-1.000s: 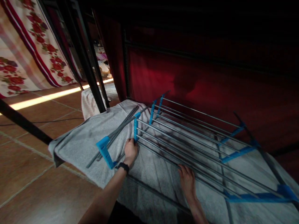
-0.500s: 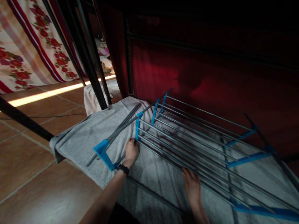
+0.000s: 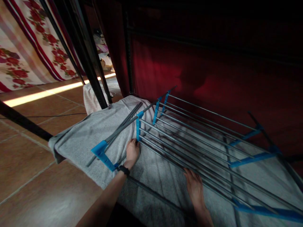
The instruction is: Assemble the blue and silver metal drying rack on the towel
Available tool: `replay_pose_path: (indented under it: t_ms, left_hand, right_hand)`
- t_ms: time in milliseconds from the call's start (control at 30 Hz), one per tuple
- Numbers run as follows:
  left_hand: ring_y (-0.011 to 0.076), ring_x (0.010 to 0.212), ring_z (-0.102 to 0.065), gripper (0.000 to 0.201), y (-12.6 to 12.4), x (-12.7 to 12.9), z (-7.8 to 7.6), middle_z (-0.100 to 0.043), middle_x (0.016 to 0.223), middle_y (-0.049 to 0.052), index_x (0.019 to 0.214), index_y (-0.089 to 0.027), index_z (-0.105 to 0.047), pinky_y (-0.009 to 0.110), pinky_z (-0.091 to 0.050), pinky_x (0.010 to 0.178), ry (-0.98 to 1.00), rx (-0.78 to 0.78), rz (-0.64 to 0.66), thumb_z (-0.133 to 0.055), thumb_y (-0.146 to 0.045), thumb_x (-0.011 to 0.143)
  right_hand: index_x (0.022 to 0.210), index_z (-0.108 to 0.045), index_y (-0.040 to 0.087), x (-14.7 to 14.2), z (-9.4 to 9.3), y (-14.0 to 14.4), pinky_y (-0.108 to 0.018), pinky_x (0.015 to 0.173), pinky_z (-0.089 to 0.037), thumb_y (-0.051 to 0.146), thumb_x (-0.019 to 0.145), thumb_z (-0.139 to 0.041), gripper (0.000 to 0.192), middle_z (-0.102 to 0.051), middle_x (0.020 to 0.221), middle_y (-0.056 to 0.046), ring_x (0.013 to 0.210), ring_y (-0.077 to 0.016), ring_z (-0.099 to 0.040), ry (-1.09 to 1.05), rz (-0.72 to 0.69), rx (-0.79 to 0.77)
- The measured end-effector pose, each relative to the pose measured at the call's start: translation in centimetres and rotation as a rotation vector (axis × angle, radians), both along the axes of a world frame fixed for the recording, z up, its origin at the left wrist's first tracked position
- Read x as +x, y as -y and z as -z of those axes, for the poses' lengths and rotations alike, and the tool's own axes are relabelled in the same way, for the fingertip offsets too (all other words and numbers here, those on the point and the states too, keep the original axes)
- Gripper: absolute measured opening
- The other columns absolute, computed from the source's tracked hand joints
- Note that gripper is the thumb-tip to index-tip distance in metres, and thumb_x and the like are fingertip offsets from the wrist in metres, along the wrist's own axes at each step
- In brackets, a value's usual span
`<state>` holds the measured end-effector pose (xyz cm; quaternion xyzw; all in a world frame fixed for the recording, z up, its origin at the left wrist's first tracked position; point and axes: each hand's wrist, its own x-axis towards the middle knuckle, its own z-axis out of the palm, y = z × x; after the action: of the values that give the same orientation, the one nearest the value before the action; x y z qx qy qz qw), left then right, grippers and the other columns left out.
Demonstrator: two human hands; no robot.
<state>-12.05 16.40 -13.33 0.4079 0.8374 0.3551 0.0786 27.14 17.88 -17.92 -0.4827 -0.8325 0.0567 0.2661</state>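
A partly assembled rack of grey metal tubes [image 3: 187, 136] with blue plastic brackets lies across a grey cloth. My left hand [image 3: 132, 152], with a dark wristband, is closed around the lower end of the nearest blue bracket [image 3: 138, 128], where a tube meets it. Along the same front tube, my right hand [image 3: 194, 184] curls its fingers over the bar; their tips are partly hidden. To the left of my left hand, an angled blue corner piece [image 3: 103, 155] caps a long grey tube. Loose grey tubes [image 3: 132, 113] lie behind that tube on the cloth.
The grey cloth [image 3: 71, 138] covers a low surface ending above a brown tiled floor [image 3: 30, 170]. Dark metal posts [image 3: 91, 63] rise on the left. A red panel [image 3: 161, 66] stands behind the rack. A floral curtain [image 3: 47, 41] hangs at far left.
The whole view has shifted very slightly. Both hands keep the same places on the rack, and nothing was taken hold of or let go.
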Motion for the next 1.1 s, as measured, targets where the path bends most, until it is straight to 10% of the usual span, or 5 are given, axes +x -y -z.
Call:
replay_pose_path:
  t_ms: [1100]
  left_hand:
    - [0.0271,0.106,-0.071,0.022,-0.01,0.15,0.54,-0.074,0.111,0.015,0.107,-0.016,-0.072,0.036,-0.054,0.097,-0.07,-0.045,-0.019,-0.054,-0.02,0.097]
  right_hand:
    - [0.121,-0.077,0.028,0.03,-0.37,-0.79,-0.043,0.084,-0.06,0.041,0.109,-0.035,0.045,-0.08,0.111,-0.009,0.093,-0.0282,-0.076,0.048,-0.053,0.04]
